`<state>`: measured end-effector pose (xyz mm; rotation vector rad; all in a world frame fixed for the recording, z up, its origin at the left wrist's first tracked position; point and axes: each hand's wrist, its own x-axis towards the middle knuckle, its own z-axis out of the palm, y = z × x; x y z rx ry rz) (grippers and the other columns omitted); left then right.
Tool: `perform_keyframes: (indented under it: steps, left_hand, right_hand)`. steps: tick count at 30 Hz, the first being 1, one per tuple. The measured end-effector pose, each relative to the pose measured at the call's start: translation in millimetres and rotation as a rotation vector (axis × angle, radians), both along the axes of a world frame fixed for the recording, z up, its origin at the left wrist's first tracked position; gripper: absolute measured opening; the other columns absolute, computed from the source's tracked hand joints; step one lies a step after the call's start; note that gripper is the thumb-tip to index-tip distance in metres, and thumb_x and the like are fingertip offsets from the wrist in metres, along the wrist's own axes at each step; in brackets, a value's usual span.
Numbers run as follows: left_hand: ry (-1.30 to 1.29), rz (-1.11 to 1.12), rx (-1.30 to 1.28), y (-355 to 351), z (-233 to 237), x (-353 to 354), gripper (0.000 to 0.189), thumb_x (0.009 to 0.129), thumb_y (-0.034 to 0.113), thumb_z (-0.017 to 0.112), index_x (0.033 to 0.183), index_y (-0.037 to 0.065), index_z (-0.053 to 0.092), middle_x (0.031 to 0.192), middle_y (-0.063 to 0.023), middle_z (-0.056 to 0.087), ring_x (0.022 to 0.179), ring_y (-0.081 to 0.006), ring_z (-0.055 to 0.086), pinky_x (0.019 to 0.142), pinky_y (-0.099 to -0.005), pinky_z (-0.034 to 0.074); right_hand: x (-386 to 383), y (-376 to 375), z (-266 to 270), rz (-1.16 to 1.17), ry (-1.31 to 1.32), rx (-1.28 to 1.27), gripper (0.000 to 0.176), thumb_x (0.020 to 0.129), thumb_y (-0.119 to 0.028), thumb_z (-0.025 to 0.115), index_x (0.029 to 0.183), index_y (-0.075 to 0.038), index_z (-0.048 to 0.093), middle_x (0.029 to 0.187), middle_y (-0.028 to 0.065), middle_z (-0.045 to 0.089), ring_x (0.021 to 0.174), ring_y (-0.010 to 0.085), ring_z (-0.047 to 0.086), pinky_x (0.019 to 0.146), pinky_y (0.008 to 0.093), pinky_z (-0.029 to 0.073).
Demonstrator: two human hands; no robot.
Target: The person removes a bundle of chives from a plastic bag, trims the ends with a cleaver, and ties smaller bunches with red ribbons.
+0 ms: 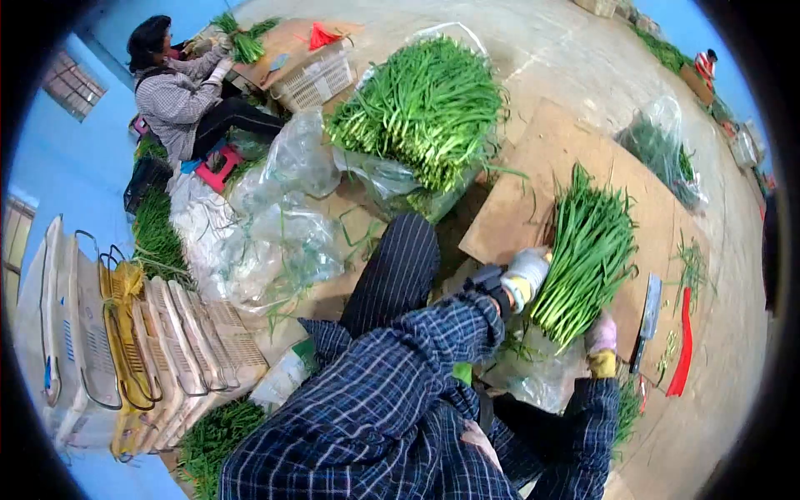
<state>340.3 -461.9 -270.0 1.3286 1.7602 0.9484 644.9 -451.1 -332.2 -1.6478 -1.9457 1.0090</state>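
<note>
A large bunch of green chives (585,254) lies on a brown board, leaf tips pointing away and pale stem ends towards me. My left hand (527,277), in a white glove with a dark band at the wrist, grips the bunch's left side; its fingers are partly hidden. At the lower right, my right hand (601,335) wears a pinkish glove with a yellow cuff and is closed against the stem ends. A cleaver (647,321) with a dark handle rests right of the bunch, beside a red strip (682,346).
A tall heap of chives (421,108) stands in clear plastic ahead. Stacked crates (142,350) are at left, near crumpled plastic bags (283,225). A co-worker (183,100) sits at upper left, handling greens. A bagged bundle (662,154) lies beyond the board (508,208).
</note>
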Motion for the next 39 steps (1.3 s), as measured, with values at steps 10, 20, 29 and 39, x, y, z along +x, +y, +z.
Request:
perform_keyframes:
  steps: [10,20,29,39]
  left_hand:
    - [0.080,0.108,-0.057,-9,-9,-19,0.029,0.086,0.030,0.048,0.096,0.010,0.066,0.087,-0.0162,0.065,0.083,-0.0355,0.061,0.073,-0.0415,0.048]
    - [0.980,-0.179,0.109,8,-27,27,0.017,0.083,0.010,0.048,0.092,0.008,0.062,0.071,-0.0122,0.064,0.063,-0.0286,0.063,0.053,-0.0420,0.048]
    - [0.528,-0.242,-0.085,-21,-8,-15,0.031,0.085,0.032,0.051,0.097,0.007,0.066,0.096,-0.0116,0.066,0.087,-0.0328,0.062,0.074,-0.0410,0.049]
    - [-0.217,0.009,-0.073,-13,26,-23,0.029,0.078,0.022,0.069,0.097,-0.001,0.067,0.078,-0.0087,0.067,0.066,-0.0149,0.062,0.063,-0.0272,0.049]
  right_hand:
    - [4,-18,60,0.238,-0.197,-0.374,0.023,0.081,-0.014,0.062,0.100,-0.001,0.063,0.068,0.0051,0.061,0.056,0.0136,0.054,0.053,0.0277,0.045]
    - [-86,-18,36,-0.454,0.952,-0.393,0.037,0.092,-0.032,0.044,0.106,-0.001,0.060,0.101,0.0166,0.064,0.090,0.0266,0.062,0.072,0.0377,0.049]
    - [-54,-41,64,-0.092,-0.566,0.006,0.023,0.084,-0.020,0.049,0.098,-0.006,0.060,0.089,0.0213,0.062,0.086,0.0383,0.060,0.072,0.0444,0.048]
    - [-46,-32,127,-0.018,-0.424,-0.200,0.029,0.079,-0.032,0.060,0.095,-0.008,0.066,0.086,0.0181,0.065,0.085,0.0351,0.062,0.074,0.0429,0.047]
